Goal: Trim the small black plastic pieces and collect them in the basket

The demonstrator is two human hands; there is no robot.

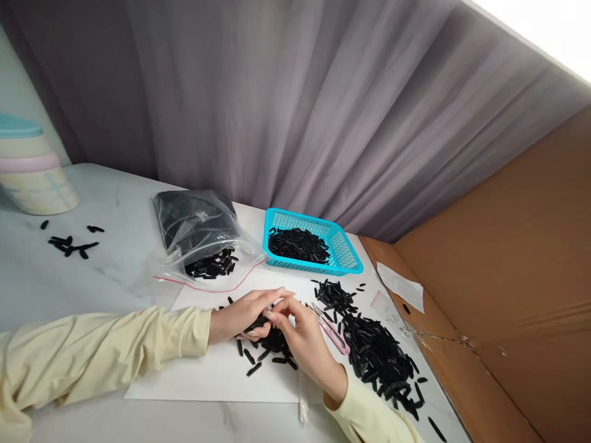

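My left hand is curled around several small black strips above a white sheet. Thumb and fingers of my right hand are pinched together at the fingertips of my left hand; what they hold, if anything, is too small to tell. Beneath both hands lies a loose pile of black strips, partly hidden by them. Pink-handled snips rest just right of my right hand, beside a larger heap of black strips.
Behind the hands are a clear zip bag of black pieces and a blue basket holding more strips. A cup stands far left near scattered strips. Cardboard borders the right side, with a paper slip on it.
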